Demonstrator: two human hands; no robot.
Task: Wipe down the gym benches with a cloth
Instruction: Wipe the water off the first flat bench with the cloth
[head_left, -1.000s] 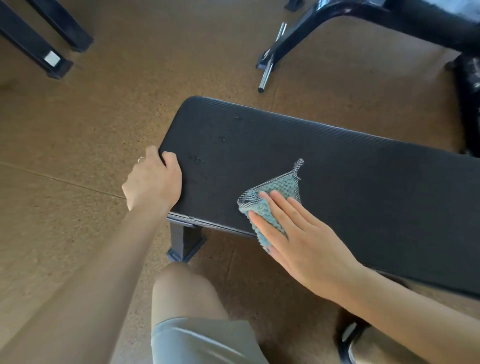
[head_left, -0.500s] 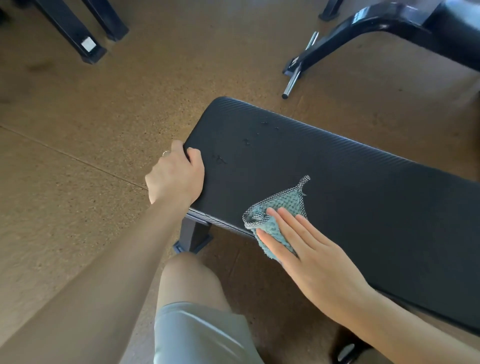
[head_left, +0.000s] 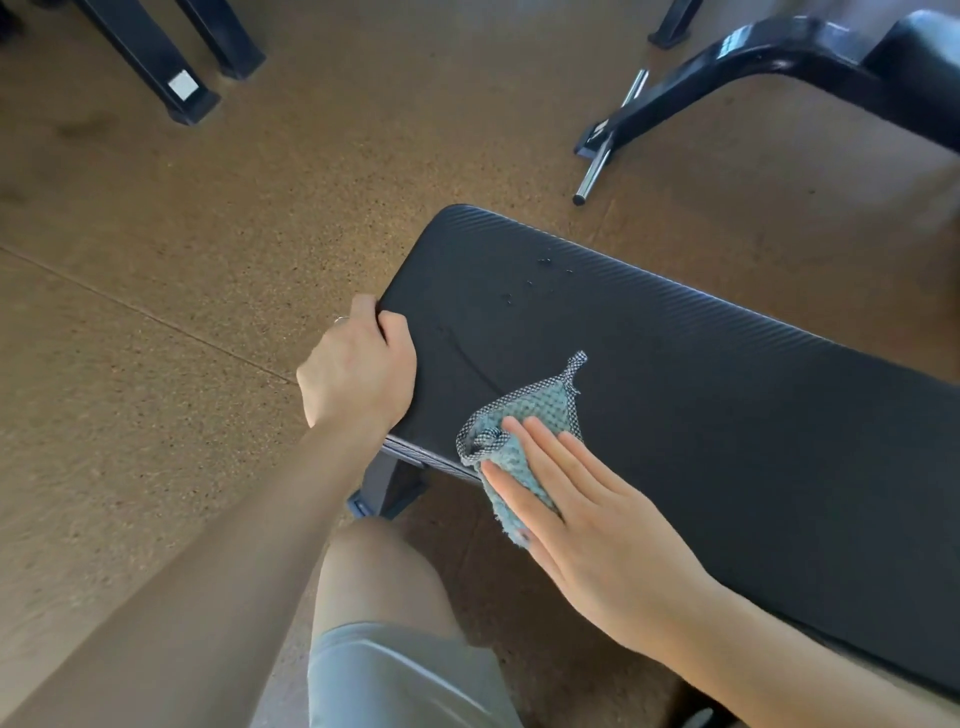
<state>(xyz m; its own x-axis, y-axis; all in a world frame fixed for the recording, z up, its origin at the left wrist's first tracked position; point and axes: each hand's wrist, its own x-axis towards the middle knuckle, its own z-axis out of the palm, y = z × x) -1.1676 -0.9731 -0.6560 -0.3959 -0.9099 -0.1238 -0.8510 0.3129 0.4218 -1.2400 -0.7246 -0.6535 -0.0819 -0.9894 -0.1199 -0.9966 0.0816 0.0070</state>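
Note:
A black padded gym bench (head_left: 727, 395) runs from the centre to the right edge. A few wet drops sit on its far left part. A teal waffle cloth (head_left: 524, 415) with a grey checked border lies at the bench's near edge, partly hanging over it. My right hand (head_left: 582, 519) presses flat on the cloth with straight fingers. My left hand (head_left: 358, 369) grips the bench's left end, fingers curled round the edge and thumb on top.
Brown cork-like floor surrounds the bench. Black equipment legs (head_left: 171, 73) stand at the top left. Another black frame with a chrome bar (head_left: 608, 150) is at the top right. My bare knee (head_left: 384, 571) is just below the bench's grey leg (head_left: 384, 483).
The view has shifted, so the bench sits further right and lower in frame. My right hand with the cloth has slid slightly toward the bench's near edge. The left hand keeps its grip.

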